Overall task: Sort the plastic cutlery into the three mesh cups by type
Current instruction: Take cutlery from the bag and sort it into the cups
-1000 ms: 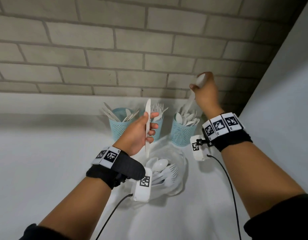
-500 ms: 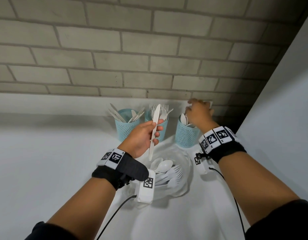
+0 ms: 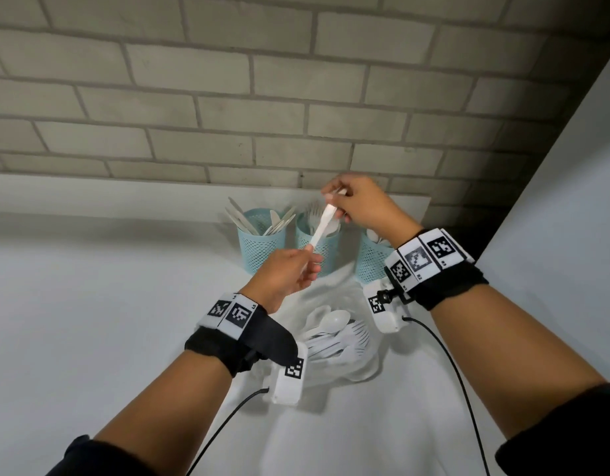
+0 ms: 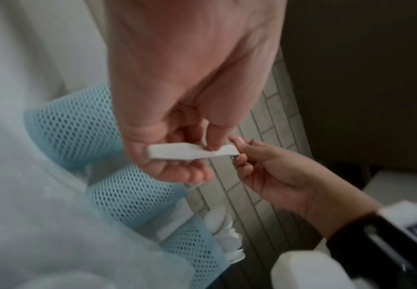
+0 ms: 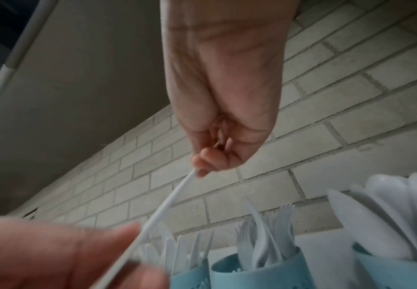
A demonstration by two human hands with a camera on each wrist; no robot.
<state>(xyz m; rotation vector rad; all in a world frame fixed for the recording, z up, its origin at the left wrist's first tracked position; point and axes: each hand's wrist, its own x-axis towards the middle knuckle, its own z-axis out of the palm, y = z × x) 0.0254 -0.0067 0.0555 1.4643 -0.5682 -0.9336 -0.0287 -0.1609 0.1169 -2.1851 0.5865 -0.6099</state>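
A white plastic knife (image 3: 321, 225) slants in the air in front of the middle cup. My left hand (image 3: 308, 259) pinches its lower end, and my right hand (image 3: 332, 197) pinches its upper end. The left wrist view shows the knife (image 4: 192, 152) between my left fingers (image 4: 217, 135), with my right hand (image 4: 237, 148) at its far tip. Three light blue mesh cups stand by the wall: the left cup (image 3: 260, 247) holds knives, the middle cup (image 3: 325, 252) forks, the right cup (image 3: 370, 261) spoons.
A clear plastic container (image 3: 367, 371) with several loose white spoons and forks (image 3: 334, 333) lies on the white table (image 3: 90, 321) between my forearms. The brick wall (image 3: 262, 115) rises just behind the cups. A white panel (image 3: 571, 218) closes off the right side.
My right hand lowered a spoon into the right cup, then came left and took the knife's upper end. My left hand's hold slid to the knife's lower end.
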